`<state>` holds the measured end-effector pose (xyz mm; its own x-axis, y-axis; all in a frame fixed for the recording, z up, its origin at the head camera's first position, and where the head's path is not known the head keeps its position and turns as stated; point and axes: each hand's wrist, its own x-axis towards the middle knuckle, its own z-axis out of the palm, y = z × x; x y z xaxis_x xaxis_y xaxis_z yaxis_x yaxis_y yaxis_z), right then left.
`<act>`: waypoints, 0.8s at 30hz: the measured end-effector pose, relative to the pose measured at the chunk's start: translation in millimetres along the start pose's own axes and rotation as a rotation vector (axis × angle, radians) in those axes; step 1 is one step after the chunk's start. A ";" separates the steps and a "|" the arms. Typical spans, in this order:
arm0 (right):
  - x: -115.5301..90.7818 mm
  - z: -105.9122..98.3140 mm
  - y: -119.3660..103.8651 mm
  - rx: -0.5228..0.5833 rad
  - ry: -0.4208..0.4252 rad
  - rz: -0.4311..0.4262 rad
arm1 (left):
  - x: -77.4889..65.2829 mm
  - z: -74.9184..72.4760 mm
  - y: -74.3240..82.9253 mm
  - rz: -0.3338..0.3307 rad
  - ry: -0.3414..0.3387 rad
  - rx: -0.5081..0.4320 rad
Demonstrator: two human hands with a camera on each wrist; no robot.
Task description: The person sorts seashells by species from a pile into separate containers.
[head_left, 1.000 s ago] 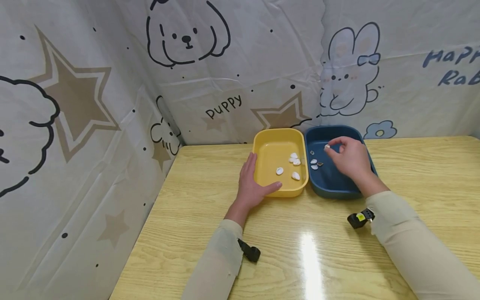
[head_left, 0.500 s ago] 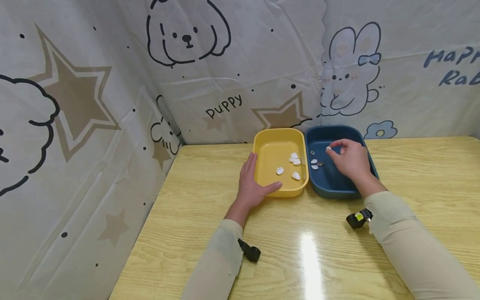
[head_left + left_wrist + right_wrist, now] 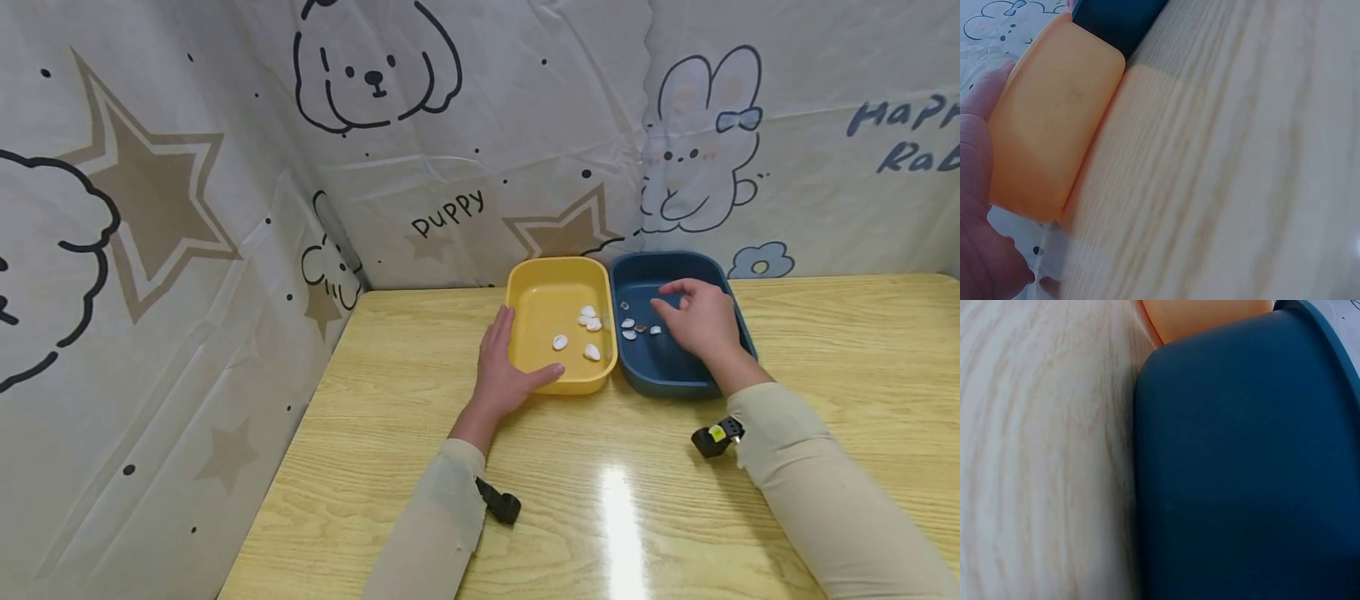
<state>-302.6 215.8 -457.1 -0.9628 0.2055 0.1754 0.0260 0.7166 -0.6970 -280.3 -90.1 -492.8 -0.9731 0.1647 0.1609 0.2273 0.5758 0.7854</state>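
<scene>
My left hand (image 3: 504, 371) rests against the yellow bin (image 3: 543, 292), its fingers along the left side and its thumb across the front rim. Several white seashells (image 3: 592, 352) lie inside that bin. Over the dark blue bin (image 3: 667, 367) hovers my right hand (image 3: 703, 321), thumb and index finger apart with nothing between them. Just below those fingers, a small white seashell (image 3: 656, 331) lies on the blue floor. To its left are white shells (image 3: 628, 323), a brownish piece (image 3: 641, 329) and a small dark ring-like piece (image 3: 625, 306). In the right wrist view the blue bin's wall (image 3: 1241, 456) shows, but no hand.
Both bins stand side by side on a wood-grain table (image 3: 420, 350), close to its back edge. Behind them hangs a white cloth (image 3: 480, 100) printed with cartoons. A small black camera (image 3: 501, 504) sits at the left wrist and another (image 3: 712, 439) at the right.
The white seashell pinched by my right fingers has been let go and now lies in the blue bin. Those fingertips have parted. My left hand has stayed in place.
</scene>
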 end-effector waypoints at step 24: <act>-30.1 -21.3 -18.6 -0.062 -0.016 -0.093 | -0.2 -14.6 18.1 -0.014 -0.047 0.152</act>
<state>-268.4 210.5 -434.6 -0.9661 0.1258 0.2255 -0.0475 0.7719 -0.6340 -276.5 -91.4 -470.0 -0.9742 0.1915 0.1197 0.2205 0.6919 0.6875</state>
